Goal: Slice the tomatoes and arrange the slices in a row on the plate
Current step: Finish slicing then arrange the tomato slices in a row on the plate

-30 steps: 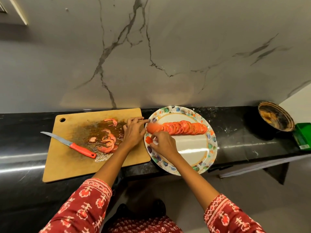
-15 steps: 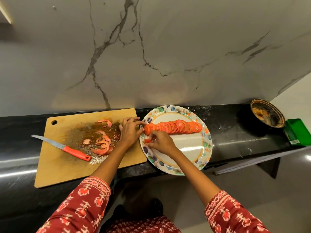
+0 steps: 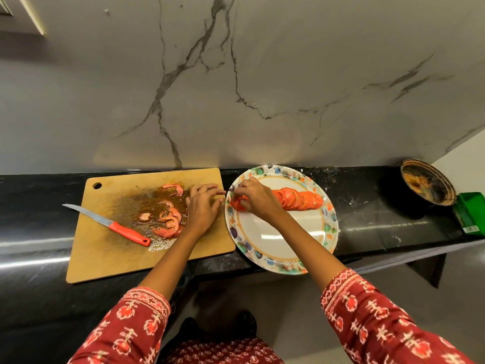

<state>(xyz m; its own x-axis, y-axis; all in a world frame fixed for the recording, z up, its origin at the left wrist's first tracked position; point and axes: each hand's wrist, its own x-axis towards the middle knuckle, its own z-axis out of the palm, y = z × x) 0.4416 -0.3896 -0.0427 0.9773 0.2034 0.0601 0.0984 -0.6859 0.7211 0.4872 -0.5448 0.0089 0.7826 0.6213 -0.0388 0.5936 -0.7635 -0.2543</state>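
A row of overlapping tomato slices point(image 3: 299, 198) lies across the far half of a round plate point(image 3: 282, 261) with a floral rim. My right hand point(image 3: 256, 197) is at the row's left end, fingers pinching a tomato slice point(image 3: 237, 202) against the plate. My left hand point(image 3: 203, 206) rests on the right part of the wooden cutting board point(image 3: 105, 256), fingers relaxed and pointing toward the plate, holding nothing. Several tomato pieces point(image 3: 168, 222) lie in a wet juice patch on the board. A knife with a red handle point(image 3: 128, 232) lies on the board's left half.
The board and plate sit on a black counter point(image 3: 380, 227) against a marbled wall. A dark round bowl point(image 3: 427, 185) and a green box point(image 3: 469, 214) stand at the far right. The plate's near rim overhangs the counter's front edge.
My right hand has moved up from the plate's left rim to the row's left end, bringing the slice against the row. My left hand stays on the board's right edge.
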